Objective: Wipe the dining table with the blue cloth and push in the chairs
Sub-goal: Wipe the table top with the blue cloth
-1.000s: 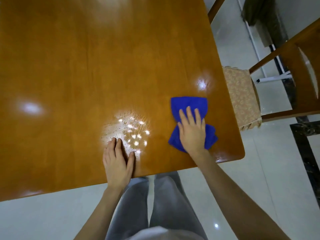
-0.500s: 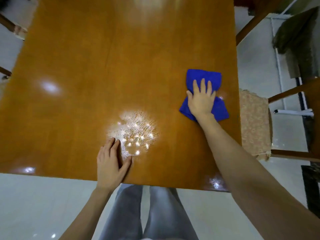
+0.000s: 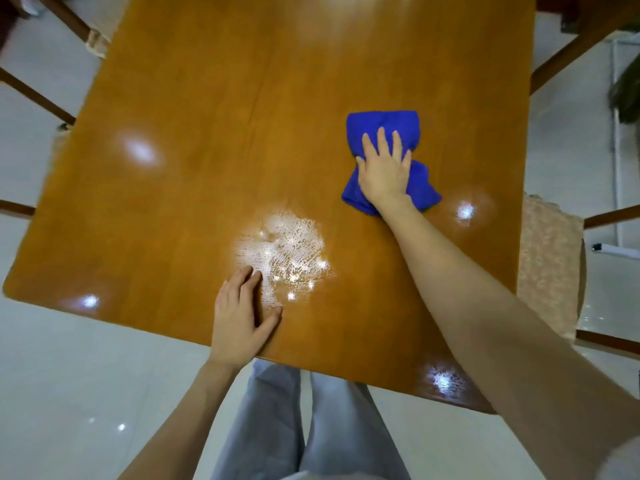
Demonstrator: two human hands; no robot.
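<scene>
Lengthwise near-to-far, blue cloth under right hand

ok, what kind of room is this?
Probably a home dining room: a glossy wooden dining table, a cushioned chair at its right side, more chair frames around it, and a pale tiled floor.

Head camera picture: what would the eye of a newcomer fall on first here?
The blue cloth stands out most, bright against the orange-brown table. It lies right of the middle, with the right hand pressing flat on it. Next comes the glistening streaked patch near the front edge, with the left hand resting flat on the table at its left side.
</scene>
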